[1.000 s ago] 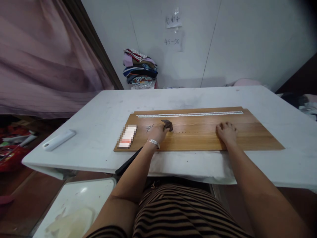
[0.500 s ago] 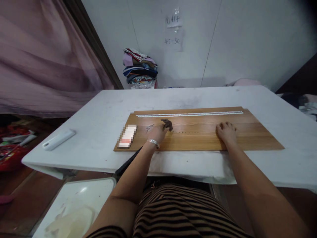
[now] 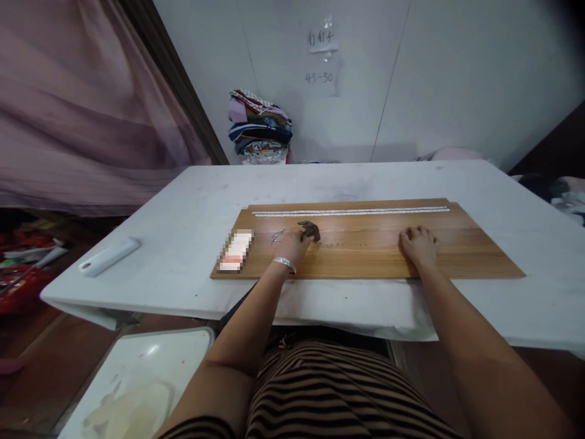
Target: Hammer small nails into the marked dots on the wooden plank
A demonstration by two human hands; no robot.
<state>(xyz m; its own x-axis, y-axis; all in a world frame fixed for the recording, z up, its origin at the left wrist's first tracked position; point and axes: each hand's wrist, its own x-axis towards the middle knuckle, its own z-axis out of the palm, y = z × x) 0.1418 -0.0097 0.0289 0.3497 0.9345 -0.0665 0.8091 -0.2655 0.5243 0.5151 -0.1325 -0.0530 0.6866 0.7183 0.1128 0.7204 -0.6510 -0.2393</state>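
My left hand (image 3: 292, 245), with a silver bracelet at its wrist, is closed on a claw hammer close to its dark metal head (image 3: 311, 230). The hammer's black handle (image 3: 238, 303) runs back beneath my forearm and is mostly hidden. Under the head lies a wooden board (image 3: 365, 262) with a row of small dark nails or holes (image 3: 342, 244) along its middle. Several loose nails (image 3: 276, 236) rest on the board beside my left hand. My right hand (image 3: 418, 245) rests on the board farther right, fingers slightly bent and apart, holding nothing.
Two white strips (image 3: 351, 211) lie along the board's far side. A phone-like blurred object (image 3: 236, 251) is on its left end. The white table (image 3: 173, 213) carries a white oblong item (image 3: 109, 256) at left. Folded cloth (image 3: 260, 131) is stacked by the wall; a white stool (image 3: 183, 353) stands below.
The hammer's handle has swung slightly, so less of it shows beside my left forearm. My left hand keeps its hold and my right hand stays in place on the board.
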